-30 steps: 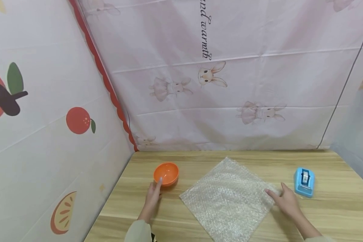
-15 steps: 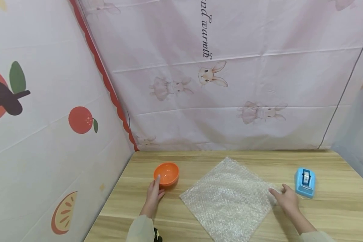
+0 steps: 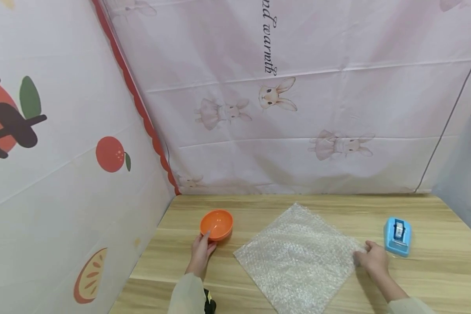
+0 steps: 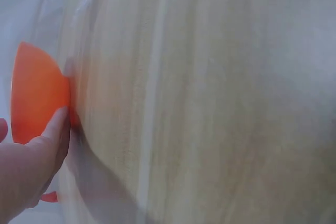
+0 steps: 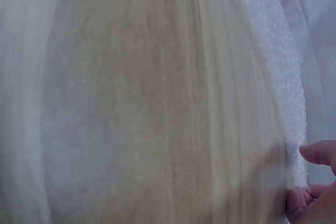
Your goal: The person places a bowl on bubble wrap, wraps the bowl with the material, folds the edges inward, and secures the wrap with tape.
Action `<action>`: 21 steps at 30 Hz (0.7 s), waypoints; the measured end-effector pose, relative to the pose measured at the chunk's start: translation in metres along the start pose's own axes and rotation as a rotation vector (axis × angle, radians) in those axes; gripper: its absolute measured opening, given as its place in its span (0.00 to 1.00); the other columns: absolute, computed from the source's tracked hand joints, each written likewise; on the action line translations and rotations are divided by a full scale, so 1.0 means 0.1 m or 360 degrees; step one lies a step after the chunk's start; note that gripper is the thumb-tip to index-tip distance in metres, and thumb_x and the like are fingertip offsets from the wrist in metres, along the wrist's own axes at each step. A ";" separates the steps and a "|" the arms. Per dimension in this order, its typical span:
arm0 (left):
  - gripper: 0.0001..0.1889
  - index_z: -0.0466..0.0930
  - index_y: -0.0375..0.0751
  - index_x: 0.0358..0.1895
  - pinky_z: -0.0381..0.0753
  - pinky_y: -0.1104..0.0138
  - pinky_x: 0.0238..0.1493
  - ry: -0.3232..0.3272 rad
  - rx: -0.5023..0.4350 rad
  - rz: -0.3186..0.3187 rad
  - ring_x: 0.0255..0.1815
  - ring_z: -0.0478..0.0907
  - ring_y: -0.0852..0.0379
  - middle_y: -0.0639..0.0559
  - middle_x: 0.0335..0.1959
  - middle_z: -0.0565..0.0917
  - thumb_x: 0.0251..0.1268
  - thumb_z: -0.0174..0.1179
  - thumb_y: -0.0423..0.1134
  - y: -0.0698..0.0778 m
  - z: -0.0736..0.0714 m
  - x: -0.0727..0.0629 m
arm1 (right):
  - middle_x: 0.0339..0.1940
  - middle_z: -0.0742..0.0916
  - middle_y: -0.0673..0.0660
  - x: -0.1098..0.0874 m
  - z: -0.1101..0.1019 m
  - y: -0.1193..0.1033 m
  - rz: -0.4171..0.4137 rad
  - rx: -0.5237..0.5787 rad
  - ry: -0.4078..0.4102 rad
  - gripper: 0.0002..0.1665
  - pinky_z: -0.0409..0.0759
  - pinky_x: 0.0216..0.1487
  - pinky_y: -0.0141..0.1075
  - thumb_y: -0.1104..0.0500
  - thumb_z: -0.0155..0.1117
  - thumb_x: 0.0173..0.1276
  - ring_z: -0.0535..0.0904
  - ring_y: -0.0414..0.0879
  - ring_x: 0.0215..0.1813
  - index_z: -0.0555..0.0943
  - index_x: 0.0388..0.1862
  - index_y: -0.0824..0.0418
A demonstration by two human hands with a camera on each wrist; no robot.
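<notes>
On the left of the table in the head view is an orange bowl (image 3: 222,224), upright with its inside showing. My left hand (image 3: 199,255) grips its near side, the thumb at the rim and the fingers low against the outside. The left wrist view has one finger (image 4: 52,129) lying along the bowl (image 4: 37,93) by its base. A square sheet of bubble wrap (image 3: 298,257) lies flat, turned like a diamond. At its right corner my right hand (image 3: 373,261) pinches the edge; in the right wrist view the thumb (image 5: 317,152) is against the bubble wrap (image 5: 286,72).
A blue tape dispenser (image 3: 398,237) stands right of the bubble wrap, just beyond the right hand. The wooden table (image 3: 259,203) ends at a rabbit-print cloth (image 3: 239,165) behind. A fruit-print wall covering (image 3: 141,209) borders it on the left.
My left hand has shifted slightly and its fingers now sit closer under the bowl. The right hand has moved slightly right, its thumb drawn in at the bubble wrap's corner.
</notes>
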State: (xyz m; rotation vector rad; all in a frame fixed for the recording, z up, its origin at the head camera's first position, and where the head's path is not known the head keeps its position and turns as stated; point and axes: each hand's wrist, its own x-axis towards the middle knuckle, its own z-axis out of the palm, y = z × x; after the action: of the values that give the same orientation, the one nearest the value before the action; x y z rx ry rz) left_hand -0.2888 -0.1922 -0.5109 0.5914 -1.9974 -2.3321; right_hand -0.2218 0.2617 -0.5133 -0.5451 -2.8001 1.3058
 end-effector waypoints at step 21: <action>0.30 0.40 0.24 0.70 0.66 0.56 0.65 -0.0022 -0.0212 -0.0078 0.68 0.58 0.36 0.25 0.70 0.50 0.73 0.39 0.34 0.06 0.00 0.01 | 0.50 0.71 0.85 0.04 0.08 0.02 -0.0157 -0.0174 0.0138 0.34 0.67 0.56 0.61 0.67 0.56 0.51 0.66 0.76 0.53 0.62 0.54 0.87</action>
State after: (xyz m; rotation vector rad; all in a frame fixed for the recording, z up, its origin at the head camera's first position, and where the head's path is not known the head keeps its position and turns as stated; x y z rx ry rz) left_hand -0.2907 -0.1934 -0.5056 0.6252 -1.8348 -2.4799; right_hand -0.2264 0.2581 -0.5210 -0.4477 -2.8000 1.0904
